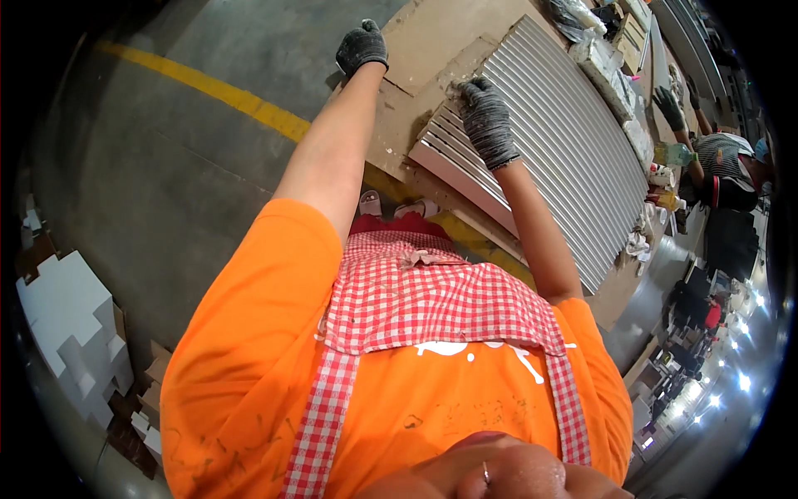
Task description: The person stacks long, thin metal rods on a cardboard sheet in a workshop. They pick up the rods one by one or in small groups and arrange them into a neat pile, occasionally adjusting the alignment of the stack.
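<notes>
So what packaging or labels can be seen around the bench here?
Cardboard sheets: flat, brown, under the ribbed white panel.
White foam packing blocks: notched, on the floor far left.
Clear plastic bags: crumpled, along the bench's far edge.
No readable labels or screens.

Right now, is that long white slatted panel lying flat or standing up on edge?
Lying flat. The white slatted panel rests face up on cardboard sheets, with the right hand pressed on its near corner.

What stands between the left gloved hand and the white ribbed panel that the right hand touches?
Nothing visible stands between them. The left hand rests at the cardboard sheet's edge, and only bare cardboard lies between it and the ribbed panel, where the right hand rests on the near corner.
</notes>
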Demonstrator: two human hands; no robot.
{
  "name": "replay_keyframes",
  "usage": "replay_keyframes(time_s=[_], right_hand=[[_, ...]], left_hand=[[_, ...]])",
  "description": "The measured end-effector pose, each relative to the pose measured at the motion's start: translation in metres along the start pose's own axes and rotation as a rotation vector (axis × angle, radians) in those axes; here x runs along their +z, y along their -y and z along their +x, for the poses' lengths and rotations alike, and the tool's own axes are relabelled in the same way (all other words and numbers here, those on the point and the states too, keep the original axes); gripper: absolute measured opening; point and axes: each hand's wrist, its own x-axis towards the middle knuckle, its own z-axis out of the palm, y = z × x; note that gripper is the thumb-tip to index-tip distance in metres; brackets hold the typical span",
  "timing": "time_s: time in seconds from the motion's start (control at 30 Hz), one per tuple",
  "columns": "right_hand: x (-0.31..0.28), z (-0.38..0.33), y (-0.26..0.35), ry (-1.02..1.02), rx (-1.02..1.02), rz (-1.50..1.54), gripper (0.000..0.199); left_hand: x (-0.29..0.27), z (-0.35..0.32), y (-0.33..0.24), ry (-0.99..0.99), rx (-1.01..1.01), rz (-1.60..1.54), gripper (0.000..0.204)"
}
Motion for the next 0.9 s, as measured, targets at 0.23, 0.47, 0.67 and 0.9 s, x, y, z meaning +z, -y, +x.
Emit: replay_keyframes(time_s=[0.23, 0.47, 0.67, 0.9], right_hand=[[0.000, -0.010, 0.024, -0.086, 0.143, 0.167, 0.023], [0.006, -0.026, 0.029, -0.116, 0.081, 0.054, 0.023], [0.008, -0.032, 0.016, 0.016, -0.006, 0.037, 0.023], [0.004, -0.021, 0.021, -0.071, 0.069, 0.152, 0.021]], left_hand=[[0.016, 0.010, 0.006, -0.034, 0.052, 0.012, 0.065], [0.039, 0.038, 0.023, -0.141, -0.101, 0.079, 0.069], [0.017, 0.013, 0.005, -0.048, 0.044, 0.030, 0.066], [0.003, 0.009, 0.006, -0.065, 0.009, 0.051, 0.067]])
